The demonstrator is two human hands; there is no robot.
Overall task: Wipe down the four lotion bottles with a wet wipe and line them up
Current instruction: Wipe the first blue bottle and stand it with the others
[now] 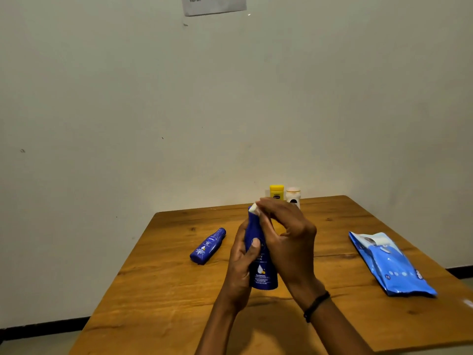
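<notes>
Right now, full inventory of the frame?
large blue bottle: 1, blue, upright in the hands, mid-table
small blue bottle: 1, blue, lying on table, left of hands
yellow bottle: 1, yellow, upright, table's far edge
white bottle: 1, white, upright, beside the yellow one
wet wipe: 1, white, at held bottle's top
wipe pack: 1, blue, table's right side
table: 1, brown wood
paper notice: 1, white, wall, top
wristband: 1, black, right wrist
left hand: 1, holds large blue bottle's body
right hand: 1, pinches wet wipe
</notes>
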